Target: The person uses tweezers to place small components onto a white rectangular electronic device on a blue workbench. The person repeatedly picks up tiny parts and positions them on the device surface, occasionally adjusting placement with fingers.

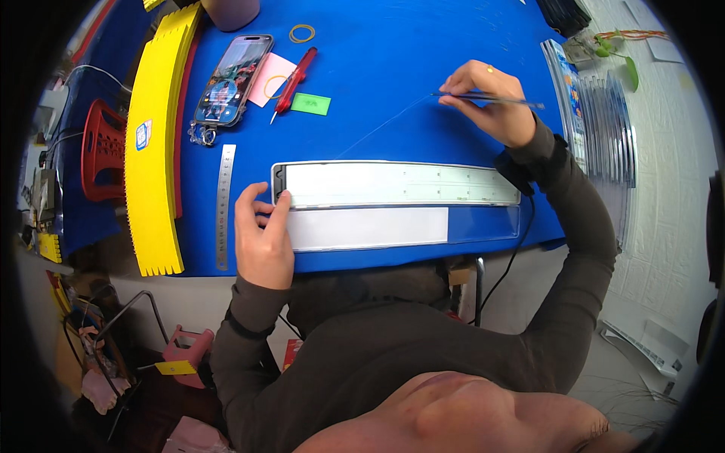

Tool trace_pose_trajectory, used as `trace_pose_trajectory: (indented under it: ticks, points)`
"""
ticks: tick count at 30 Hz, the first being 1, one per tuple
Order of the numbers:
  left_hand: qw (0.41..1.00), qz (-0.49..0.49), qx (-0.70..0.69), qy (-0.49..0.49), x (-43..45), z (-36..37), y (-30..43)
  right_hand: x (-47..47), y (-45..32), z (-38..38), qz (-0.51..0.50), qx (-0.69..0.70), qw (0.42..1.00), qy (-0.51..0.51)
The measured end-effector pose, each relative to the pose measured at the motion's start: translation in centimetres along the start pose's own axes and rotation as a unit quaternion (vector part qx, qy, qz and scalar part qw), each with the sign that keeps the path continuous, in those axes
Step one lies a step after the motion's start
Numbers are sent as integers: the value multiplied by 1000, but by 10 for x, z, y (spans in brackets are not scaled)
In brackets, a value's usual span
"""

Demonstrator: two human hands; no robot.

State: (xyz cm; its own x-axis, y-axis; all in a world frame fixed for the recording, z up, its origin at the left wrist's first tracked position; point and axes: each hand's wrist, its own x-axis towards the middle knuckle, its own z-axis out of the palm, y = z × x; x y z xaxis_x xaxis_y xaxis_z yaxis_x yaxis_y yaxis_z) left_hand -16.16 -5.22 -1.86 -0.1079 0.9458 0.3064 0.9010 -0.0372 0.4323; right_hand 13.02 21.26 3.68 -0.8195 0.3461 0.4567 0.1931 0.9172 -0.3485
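A long, narrow white case (345, 184) lies across the blue tabletop, with a pale printed grid on its right half. Below it lies a clear plastic strip (484, 223), like an open lid, partly covered by a blank white sheet (368, 228). My left hand (263, 243) grips the case's left end, thumb on top near a dark insert. Raised above the table at upper right, my right hand (487, 102) pinches a slim metal tool (510, 101) that looks like tweezers. From its tip a fine pale thread (382, 123) slants down to the case's upper edge.
Left of the case are a steel ruler (225, 209), a phone (233, 79), a red-handled screwdriver (294, 82), a green note (311, 104) and a rubber band (302, 33). Yellow strips (153, 147) are stacked farther left. Clear packets (609, 130) stand at right; a black cable (524, 226) crosses the edge.
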Motion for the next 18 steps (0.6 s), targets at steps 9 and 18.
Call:
trace_pose_trajectory:
  ticks: [9, 18]
  points:
    - [947, 118, 275, -119, 43, -30, 48, -71, -73, -26, -2, 80, 997, 5]
    - [917, 254, -160, -261, 118, 57, 129, -101, -88, -9, -48, 48, 996, 50]
